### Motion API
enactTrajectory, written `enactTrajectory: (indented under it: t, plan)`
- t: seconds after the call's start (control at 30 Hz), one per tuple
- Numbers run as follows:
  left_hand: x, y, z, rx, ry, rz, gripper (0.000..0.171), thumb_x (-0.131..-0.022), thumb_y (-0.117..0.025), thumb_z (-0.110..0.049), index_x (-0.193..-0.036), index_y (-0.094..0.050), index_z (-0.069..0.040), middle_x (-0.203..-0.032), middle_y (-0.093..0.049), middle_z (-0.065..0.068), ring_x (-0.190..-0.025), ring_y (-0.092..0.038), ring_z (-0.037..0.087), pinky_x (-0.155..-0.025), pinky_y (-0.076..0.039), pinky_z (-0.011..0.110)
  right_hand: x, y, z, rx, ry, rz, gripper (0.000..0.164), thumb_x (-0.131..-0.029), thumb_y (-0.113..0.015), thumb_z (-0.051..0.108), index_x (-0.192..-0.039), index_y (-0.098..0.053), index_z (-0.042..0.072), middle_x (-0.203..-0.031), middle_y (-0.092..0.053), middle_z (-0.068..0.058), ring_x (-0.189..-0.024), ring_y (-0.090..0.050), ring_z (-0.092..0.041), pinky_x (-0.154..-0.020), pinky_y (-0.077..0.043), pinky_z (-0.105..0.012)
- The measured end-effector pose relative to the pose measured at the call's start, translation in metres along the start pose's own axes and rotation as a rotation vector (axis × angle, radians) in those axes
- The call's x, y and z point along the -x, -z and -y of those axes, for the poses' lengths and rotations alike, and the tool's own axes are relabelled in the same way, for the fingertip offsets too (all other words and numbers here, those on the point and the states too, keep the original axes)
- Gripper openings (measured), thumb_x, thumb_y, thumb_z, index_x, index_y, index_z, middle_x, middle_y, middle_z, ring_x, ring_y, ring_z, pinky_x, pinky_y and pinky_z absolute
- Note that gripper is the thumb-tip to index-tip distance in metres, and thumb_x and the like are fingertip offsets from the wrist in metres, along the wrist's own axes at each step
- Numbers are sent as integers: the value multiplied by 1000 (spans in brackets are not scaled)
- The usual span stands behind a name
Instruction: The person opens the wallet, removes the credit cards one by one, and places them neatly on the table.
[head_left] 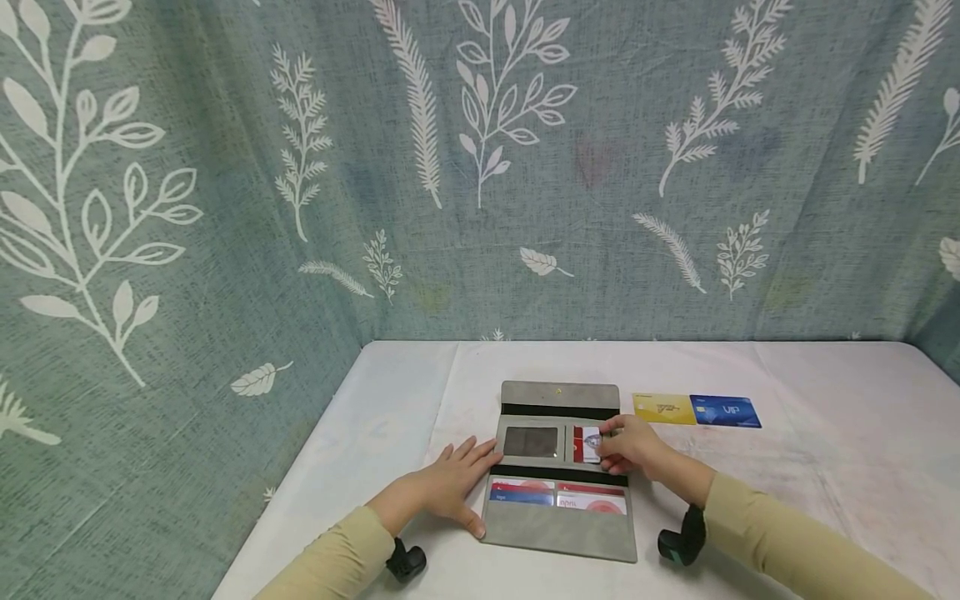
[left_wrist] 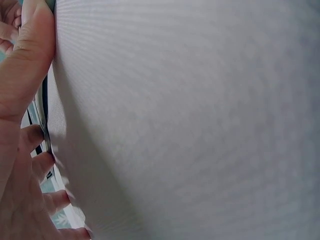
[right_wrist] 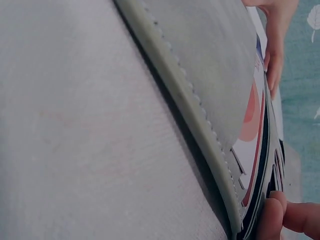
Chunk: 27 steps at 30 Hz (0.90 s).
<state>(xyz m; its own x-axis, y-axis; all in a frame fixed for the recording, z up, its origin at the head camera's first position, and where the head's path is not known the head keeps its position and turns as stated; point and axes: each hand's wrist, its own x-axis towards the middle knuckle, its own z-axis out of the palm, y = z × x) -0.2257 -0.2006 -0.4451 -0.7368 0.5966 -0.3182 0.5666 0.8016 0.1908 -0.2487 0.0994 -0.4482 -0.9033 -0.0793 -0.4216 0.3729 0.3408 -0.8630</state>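
Note:
A grey fold-out wallet (head_left: 558,535) lies opened flat on the table, its stitched edge (right_wrist: 192,95) close up in the right wrist view. My left hand (head_left: 450,482) rests along the wallet's left edge, fingers spread and thumb near the lower corner. With thumb and fingertips, my right hand (head_left: 637,446) pinches the right side of a red and white card (head_left: 588,445) at the middle panel's right-hand slot. The fingers hide that side of the card. Left of it is a dark window pocket (head_left: 531,442). Several cards (head_left: 522,495) sit in the lower panel's pockets.
A yellow card (head_left: 663,408) and a blue VIP card (head_left: 726,411) lie side by side behind the right hand. The white-covered table (head_left: 840,467) ends at a green leaf-patterned curtain (head_left: 480,275) at the back and left. Black wrist devices (head_left: 682,537) sit at both cuffs.

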Motion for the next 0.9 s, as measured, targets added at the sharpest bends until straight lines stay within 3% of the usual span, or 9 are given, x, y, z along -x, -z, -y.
enactTrajectory:
  t: [0.9]
  plan:
    - [1, 0, 0, -19, -5, -5, 107, -62, -74, -58, -144, -24, -12, -153, -14, 7, -138, -11, 36, -106, -13, 60, 3, 12, -6, 12, -13, 4, 47, -83, -64, 3, -126, -45, 0, -89, -62, -15, -55, -62, -16, -55, -51, -25]
